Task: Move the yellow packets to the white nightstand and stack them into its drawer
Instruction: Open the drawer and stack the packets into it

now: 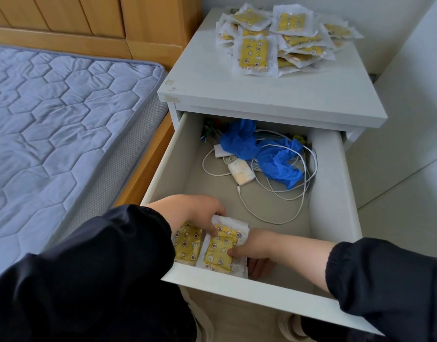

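Observation:
The white nightstand (274, 95) has its drawer (333, 183) pulled out. A heap of several yellow packets (281, 38) lies on the nightstand top at the back right. Inside the drawer's near left corner lie two yellow packets side by side. My left hand (197, 213) pinches the top edge of the right packet (221, 250), and my right hand (257, 250) grips its right edge with the thumb on top. The left packet (187, 245) lies flat beside it, partly under my left sleeve.
The drawer's back holds crumpled blue gloves (262, 151), a white charger (241, 172) and tangled white cables (286, 193). A blue quilted mattress (59, 124) on a wooden bed frame stands on the left. White walls and pale floor lie to the right.

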`<action>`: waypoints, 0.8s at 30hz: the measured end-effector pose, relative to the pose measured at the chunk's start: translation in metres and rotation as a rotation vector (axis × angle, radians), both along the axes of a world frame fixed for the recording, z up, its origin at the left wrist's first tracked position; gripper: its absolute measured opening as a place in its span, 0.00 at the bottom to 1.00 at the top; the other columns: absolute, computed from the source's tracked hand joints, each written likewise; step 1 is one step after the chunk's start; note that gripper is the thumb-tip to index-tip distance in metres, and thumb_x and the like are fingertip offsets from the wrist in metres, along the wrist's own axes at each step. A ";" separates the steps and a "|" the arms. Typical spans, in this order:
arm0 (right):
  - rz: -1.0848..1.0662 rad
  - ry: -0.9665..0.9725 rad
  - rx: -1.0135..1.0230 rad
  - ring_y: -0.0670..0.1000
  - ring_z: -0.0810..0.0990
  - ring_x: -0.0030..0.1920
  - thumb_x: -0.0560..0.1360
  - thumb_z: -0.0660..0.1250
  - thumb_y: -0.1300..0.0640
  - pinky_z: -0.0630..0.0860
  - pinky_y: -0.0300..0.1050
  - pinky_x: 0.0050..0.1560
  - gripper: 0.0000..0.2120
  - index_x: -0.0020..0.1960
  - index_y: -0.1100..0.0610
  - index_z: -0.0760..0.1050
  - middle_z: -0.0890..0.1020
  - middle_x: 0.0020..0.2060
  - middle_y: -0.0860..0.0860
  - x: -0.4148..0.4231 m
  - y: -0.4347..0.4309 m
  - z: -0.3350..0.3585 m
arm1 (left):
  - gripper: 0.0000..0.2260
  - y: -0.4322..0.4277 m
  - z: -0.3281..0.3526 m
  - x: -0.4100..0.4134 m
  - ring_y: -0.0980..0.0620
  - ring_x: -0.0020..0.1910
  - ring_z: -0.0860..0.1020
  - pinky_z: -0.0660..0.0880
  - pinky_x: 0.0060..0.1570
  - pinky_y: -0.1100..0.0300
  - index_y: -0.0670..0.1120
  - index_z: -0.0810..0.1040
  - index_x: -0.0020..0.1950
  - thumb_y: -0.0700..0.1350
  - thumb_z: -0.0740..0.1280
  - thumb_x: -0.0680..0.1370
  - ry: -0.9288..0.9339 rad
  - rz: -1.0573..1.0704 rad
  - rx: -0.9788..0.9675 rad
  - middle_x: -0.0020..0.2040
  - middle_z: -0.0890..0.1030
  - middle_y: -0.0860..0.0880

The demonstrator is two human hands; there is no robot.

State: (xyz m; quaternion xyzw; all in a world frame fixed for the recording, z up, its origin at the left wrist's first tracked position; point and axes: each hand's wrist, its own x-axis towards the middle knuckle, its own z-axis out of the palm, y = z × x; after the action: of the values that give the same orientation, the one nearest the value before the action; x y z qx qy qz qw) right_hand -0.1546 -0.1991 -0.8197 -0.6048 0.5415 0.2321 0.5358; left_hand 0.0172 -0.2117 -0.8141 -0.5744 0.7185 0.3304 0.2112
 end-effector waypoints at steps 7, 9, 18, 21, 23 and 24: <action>0.068 0.000 0.077 0.52 0.80 0.30 0.77 0.66 0.50 0.80 0.47 0.38 0.20 0.62 0.63 0.70 0.81 0.39 0.58 0.000 -0.005 -0.005 | 0.19 0.000 -0.001 -0.002 0.48 0.54 0.76 0.71 0.47 0.58 0.48 0.74 0.61 0.49 0.73 0.73 -0.016 -0.017 -0.023 0.57 0.78 0.49; 0.109 0.024 0.087 0.57 0.82 0.37 0.77 0.65 0.47 0.80 0.52 0.46 0.25 0.64 0.65 0.69 0.82 0.47 0.62 0.001 -0.008 -0.004 | 0.22 0.000 0.000 0.000 0.49 0.55 0.76 0.71 0.48 0.58 0.49 0.73 0.64 0.50 0.74 0.72 -0.008 0.001 -0.011 0.59 0.77 0.50; 0.266 0.134 -0.003 0.59 0.82 0.46 0.79 0.58 0.41 0.79 0.50 0.48 0.28 0.66 0.63 0.66 0.80 0.55 0.65 0.001 -0.021 0.012 | 0.23 -0.001 0.002 0.002 0.50 0.56 0.76 0.74 0.55 0.57 0.50 0.73 0.65 0.50 0.74 0.72 0.005 0.034 -0.050 0.60 0.77 0.50; 0.344 0.161 -0.205 0.53 0.78 0.32 0.79 0.59 0.44 0.74 0.42 0.33 0.21 0.49 0.63 0.72 0.82 0.40 0.59 0.003 -0.031 0.017 | 0.22 -0.002 0.007 0.002 0.50 0.58 0.75 0.74 0.58 0.56 0.50 0.72 0.66 0.51 0.72 0.74 0.041 0.068 -0.115 0.61 0.76 0.50; 0.333 0.143 -0.385 0.52 0.76 0.30 0.78 0.61 0.48 0.71 0.41 0.31 0.16 0.43 0.61 0.73 0.78 0.33 0.55 0.002 -0.040 0.024 | 0.23 -0.004 0.013 0.001 0.50 0.59 0.75 0.73 0.59 0.55 0.50 0.71 0.68 0.50 0.71 0.74 0.057 0.086 -0.169 0.62 0.76 0.50; 0.324 0.130 -0.475 0.53 0.77 0.34 0.78 0.62 0.49 0.71 0.41 0.33 0.14 0.45 0.60 0.74 0.78 0.35 0.54 0.001 -0.045 0.028 | 0.23 -0.005 0.017 0.001 0.50 0.60 0.74 0.72 0.60 0.55 0.50 0.71 0.68 0.50 0.71 0.75 0.063 0.090 -0.201 0.63 0.75 0.50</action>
State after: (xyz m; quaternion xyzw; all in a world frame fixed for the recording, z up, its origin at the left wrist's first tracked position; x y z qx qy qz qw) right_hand -0.1541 -0.2437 -0.7914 -0.7757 0.5103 0.2195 0.2995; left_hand 0.0178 -0.2164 -0.7976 -0.6136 0.7279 0.2838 0.1148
